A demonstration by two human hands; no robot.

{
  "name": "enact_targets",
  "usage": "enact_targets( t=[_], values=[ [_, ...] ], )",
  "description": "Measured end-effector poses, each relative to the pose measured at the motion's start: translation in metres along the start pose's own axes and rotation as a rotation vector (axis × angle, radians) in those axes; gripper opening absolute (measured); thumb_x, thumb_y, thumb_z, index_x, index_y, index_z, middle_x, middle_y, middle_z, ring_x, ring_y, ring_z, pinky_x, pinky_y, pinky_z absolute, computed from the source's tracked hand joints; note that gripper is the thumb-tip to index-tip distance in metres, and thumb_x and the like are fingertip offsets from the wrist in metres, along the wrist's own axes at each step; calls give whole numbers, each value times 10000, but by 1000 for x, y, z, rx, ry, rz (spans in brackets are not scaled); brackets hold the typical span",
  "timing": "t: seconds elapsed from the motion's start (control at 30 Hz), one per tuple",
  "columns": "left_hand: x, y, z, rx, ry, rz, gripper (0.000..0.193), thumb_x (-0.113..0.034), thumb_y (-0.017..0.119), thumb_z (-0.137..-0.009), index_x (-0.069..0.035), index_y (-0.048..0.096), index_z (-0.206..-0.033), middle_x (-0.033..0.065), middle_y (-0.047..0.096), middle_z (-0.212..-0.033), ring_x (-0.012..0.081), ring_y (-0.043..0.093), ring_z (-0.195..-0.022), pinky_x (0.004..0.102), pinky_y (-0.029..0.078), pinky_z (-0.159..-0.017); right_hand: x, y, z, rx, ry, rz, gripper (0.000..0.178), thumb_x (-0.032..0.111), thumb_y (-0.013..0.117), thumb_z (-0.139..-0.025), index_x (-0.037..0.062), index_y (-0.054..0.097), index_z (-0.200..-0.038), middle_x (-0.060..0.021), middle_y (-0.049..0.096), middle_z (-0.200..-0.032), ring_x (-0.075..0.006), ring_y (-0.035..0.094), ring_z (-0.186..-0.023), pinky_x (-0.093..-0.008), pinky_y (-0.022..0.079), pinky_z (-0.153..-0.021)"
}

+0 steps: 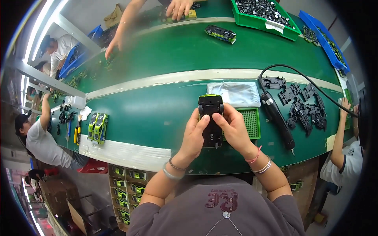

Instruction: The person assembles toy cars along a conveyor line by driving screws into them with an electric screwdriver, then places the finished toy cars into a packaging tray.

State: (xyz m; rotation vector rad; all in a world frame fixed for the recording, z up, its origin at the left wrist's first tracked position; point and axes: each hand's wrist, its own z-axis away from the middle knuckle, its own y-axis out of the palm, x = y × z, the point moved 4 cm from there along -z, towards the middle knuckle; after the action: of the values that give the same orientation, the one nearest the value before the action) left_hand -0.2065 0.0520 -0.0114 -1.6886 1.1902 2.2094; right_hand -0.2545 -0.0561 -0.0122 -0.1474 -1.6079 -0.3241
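Observation:
Both of my hands grip a toy car [212, 131], green-yellow with a black chassis facing up, above the near table edge. My left hand [193, 133] wraps its left side and my right hand [236, 129] its right side. Both thumbs press on the black underside. Beneath and beside my right hand lies a green perforated tray [252, 122], partly covered. A black electric screwdriver [278, 121] rests to its right, its cable looping away. Further right are several loose black car chassis [301, 103]. A clear plastic bag [235, 94] lies behind the tray.
Two green toy cars [97, 128] stand left, beside yellow-handled pliers [77, 131] and a white foam strip [126, 154]. Beyond a pale rail, an overturned car [221, 34] lies near a green bin of wheels [262, 13]. Co-workers' hands [179, 8] work opposite; people sit at both sides.

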Motion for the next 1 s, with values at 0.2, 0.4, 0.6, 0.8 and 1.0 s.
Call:
enact_targets(
  t=[0.2,0.4,0.6,0.8,1.0],
  values=[
    [4,-3,1,50,55,-13,287,-147,442,-940,-8,408,-1188,64,517,-1078,105,500,-982,265,408,-881,4,2,3,104,-13,-167,282,148,535,-909,-20,480,-1129,-43,574,-967,-67,522,-835,-210,433,-710],
    [7,-6,-1,67,147,-149,307,-131,455,-935,-9,402,-1212,62,538,-1071,114,515,-975,260,433,-832,-2,4,6,13,-104,-106,263,146,506,-923,-13,477,-1131,-35,570,-963,-69,520,-842,-215,435,-722],
    [-10,-7,-3,-51,364,-519,360,-154,518,-904,-2,448,-1223,90,536,-1076,149,526,-966,257,421,-826,-4,6,5,-14,-26,-263,294,144,505,-927,4,443,-1177,-52,567,-980,-83,533,-864,-220,446,-741],
    [-33,-9,4,-312,723,-871,290,-92,642,-792,4,607,-1064,133,602,-940,215,602,-813,272,494,-611,-2,10,11,40,-47,-113,324,131,504,-924,-10,417,-1203,-78,575,-1039,-115,563,-927,-247,480,-757],
    [-31,-13,4,-182,634,-690,367,-82,539,-816,22,536,-1168,122,570,-1045,199,568,-934,292,501,-727,2,6,10,63,-86,-183,330,148,482,-936,-21,421,-1214,-72,566,-1060,-103,542,-940,-226,453,-776]
  ],
)
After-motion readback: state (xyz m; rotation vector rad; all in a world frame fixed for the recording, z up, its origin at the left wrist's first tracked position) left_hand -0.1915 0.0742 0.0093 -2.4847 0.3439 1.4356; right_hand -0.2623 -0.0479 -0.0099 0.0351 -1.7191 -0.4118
